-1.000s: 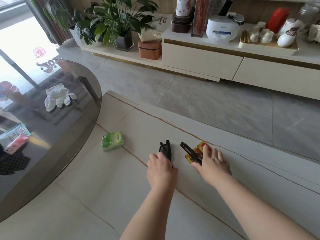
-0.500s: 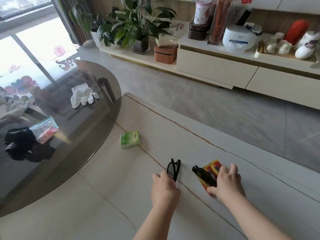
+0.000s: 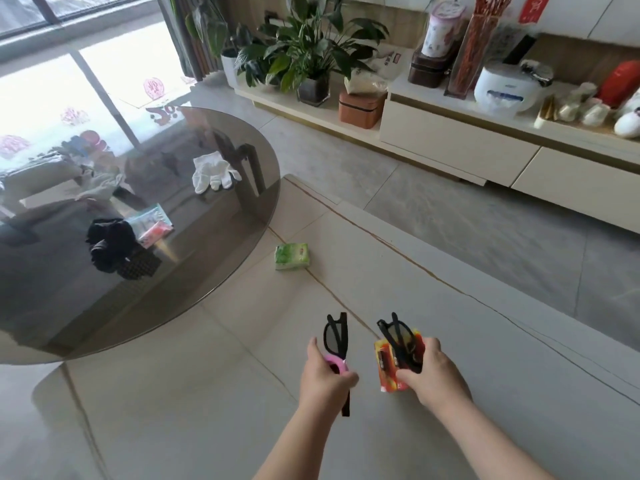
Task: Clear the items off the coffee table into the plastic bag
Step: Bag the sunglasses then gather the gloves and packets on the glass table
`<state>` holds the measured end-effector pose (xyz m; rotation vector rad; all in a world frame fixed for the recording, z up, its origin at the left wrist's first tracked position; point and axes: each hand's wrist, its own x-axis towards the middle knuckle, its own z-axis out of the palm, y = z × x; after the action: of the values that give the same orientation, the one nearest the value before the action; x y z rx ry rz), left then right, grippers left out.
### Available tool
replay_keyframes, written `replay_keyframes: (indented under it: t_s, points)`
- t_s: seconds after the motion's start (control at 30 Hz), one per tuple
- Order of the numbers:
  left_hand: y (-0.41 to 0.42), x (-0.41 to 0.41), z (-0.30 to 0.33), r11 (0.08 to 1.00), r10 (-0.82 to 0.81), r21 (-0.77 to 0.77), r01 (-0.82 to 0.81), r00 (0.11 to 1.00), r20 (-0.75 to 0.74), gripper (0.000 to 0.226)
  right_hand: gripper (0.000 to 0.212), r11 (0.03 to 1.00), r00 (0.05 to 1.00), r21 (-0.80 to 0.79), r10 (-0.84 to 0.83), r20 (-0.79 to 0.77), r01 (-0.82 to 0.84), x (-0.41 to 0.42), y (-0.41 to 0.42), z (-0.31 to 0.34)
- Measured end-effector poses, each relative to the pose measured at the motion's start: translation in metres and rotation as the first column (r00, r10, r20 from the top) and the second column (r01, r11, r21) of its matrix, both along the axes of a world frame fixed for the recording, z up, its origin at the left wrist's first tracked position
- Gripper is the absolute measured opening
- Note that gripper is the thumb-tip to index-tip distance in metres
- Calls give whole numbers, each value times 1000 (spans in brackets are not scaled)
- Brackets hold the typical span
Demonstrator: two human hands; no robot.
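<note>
My left hand [image 3: 323, 382] grips a pair of black glasses [image 3: 335, 336] together with a small pink round thing [image 3: 336, 362], lifted off the pale coffee table [image 3: 207, 393]. My right hand [image 3: 433, 374] holds a second pair of black glasses [image 3: 398, 336] pressed against an orange-red packet [image 3: 388, 370]. A green tissue pack [image 3: 292, 256] lies further out on the table. On the round dark glass top [image 3: 104, 289] to the left lie a white glove [image 3: 213, 173], a black cloth bundle [image 3: 109, 245] and a clear pink packet [image 3: 152, 225]. No plastic bag shows.
A low cream cabinet [image 3: 485, 147] runs along the far wall with jars, a white appliance and ornaments on it. Potted plants [image 3: 311, 53] stand at its left end by the window. Grey tiled floor [image 3: 450, 216] lies between cabinet and table.
Both hands have closed on the glasses and lifted them off the table, the right one with the orange-red packet. The view has swung left, showing more of the glass top.
</note>
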<state>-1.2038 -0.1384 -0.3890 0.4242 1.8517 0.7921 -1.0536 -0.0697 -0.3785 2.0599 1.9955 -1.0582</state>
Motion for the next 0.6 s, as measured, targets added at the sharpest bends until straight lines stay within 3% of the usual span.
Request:
replay_keyframes:
  t_s: [0.03, 0.1, 0.13, 0.27, 0.37, 0.47, 0.6]
  points:
    - [-7, -1, 8, 1000, 14, -6, -14, 1000, 5, 80, 46, 1000, 999, -21, -10, -39, 9, -2, -6, 6]
    - [-25, -4, 29, 999, 44, -29, -43, 999, 14, 36, 43, 998, 993, -54, -28, -119, 21, -4, -20, 20]
    - [-34, -6, 38, 997, 71, -25, -70, 997, 26, 32, 42, 997, 986, -71, -38, -165, 27, -5, -27, 30]
    - [-74, -17, 82, 984, 179, 6, -179, 984, 26, 33, 39, 986, 920, -168, -84, -383, 20, -10, -57, 83]
    - [-106, -23, 122, 964, 262, 39, -262, 965, 13, 50, 39, 985, 878, -173, -57, -476, -29, -15, -82, 132]
    - [-138, -27, 172, 944, 325, 55, -326, 945, 32, 66, 37, 980, 868, -170, 4, -496, -101, -21, -107, 179]
    - [-184, -29, 240, 922, 375, 73, -379, 925, 62, 71, 39, 962, 881, -182, 98, -463, -203, -29, -146, 244]
